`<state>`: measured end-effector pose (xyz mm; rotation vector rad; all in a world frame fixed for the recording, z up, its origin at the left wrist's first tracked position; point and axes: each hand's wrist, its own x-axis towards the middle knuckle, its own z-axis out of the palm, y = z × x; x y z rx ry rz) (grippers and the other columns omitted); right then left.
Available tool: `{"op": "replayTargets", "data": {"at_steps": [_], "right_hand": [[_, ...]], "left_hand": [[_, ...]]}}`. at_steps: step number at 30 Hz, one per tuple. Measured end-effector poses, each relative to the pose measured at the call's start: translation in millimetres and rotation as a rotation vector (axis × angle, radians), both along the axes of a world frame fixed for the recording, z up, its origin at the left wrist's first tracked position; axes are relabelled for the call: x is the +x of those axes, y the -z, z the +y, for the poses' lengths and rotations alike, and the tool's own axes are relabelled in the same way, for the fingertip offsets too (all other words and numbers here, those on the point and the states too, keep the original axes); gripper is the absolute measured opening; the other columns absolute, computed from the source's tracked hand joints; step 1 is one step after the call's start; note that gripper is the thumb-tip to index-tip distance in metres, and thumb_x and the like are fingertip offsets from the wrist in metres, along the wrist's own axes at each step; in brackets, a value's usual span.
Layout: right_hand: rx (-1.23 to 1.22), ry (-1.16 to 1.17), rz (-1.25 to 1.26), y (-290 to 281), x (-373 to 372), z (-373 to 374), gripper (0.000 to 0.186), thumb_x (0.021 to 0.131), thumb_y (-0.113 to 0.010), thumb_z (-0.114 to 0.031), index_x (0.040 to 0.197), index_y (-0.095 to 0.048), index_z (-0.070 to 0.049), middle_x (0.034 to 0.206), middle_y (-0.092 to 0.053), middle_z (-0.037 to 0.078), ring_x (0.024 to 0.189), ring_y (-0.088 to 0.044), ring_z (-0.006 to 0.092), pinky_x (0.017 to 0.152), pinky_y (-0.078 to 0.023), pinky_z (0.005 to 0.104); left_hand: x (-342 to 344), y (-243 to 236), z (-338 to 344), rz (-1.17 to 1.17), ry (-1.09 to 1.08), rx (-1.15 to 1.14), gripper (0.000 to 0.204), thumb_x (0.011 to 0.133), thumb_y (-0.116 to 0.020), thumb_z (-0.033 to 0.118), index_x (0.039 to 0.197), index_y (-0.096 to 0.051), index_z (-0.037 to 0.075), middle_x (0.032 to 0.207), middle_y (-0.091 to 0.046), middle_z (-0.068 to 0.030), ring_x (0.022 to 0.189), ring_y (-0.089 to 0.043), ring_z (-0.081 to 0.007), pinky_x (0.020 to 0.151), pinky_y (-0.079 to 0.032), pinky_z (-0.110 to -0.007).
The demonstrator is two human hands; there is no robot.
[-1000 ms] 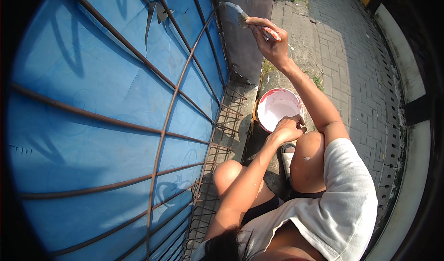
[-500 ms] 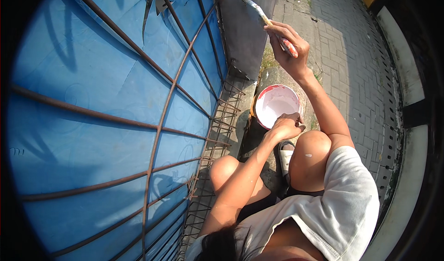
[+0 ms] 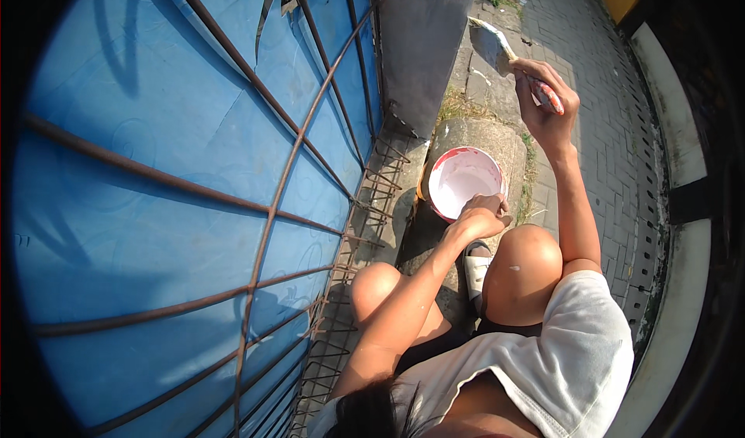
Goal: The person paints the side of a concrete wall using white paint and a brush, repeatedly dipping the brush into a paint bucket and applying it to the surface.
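Observation:
Raised to the upper right, my right hand is closed around the handle of a paintbrush. The brush's handle is spattered red and white, and its whitish bristle end points up and left, toward a grey pillar. My left hand grips the near rim of a round paint bucket, its fingertips partly hidden. White paint lies inside the bucket, with red smears around the upper wall. The bucket stands on a concrete ledge in front of my knees.
On the left, rusty metal bars cross in front of blue sheeting, which is torn near the top. Short bent rods jut out along its foot. A paved path runs along the right, bordered by a pale kerb.
My right hand has moved right and slightly down, carrying the paintbrush away from the grey pillar. My left hand stays at the bucket's rim.

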<state>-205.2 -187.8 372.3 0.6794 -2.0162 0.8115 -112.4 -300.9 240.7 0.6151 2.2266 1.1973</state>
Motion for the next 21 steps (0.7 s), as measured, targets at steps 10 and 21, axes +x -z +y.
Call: {"op": "replayTargets", "data": {"at_steps": [10, 21], "right_hand": [[0.348, -0.318, -0.303, -5, -65, -58, 0.013, 0.082, -0.062, -0.010, 0.095, -0.065, -0.006, 0.084, -0.067, 0.013, 0.073, -0.065, 0.0298, 0.066, -0.052, 0.0364], [0.489, 0.140, 0.288, -224, -16, -70, 0.019, 0.082, -0.050, 0.003, 0.097, -0.060, -0.002, 0.094, -0.066, 0.010, 0.059, -0.060, 0.0179, 0.052, -0.052, 0.0284]], "left_hand": [[2, 4, 3, -0.009, 0.001, 0.021, 0.031, 0.080, -0.063, 0.027, 0.101, -0.061, 0.004, 0.096, -0.066, -0.0156, 0.091, -0.063, -0.0299, 0.083, -0.047, -0.037], [-9, 4, 1, -0.016, -0.044, 0.122, 0.026, 0.078, -0.059, 0.027, 0.092, -0.064, 0.005, 0.089, -0.066, -0.0174, 0.089, -0.063, -0.0318, 0.081, -0.047, -0.040]]}}
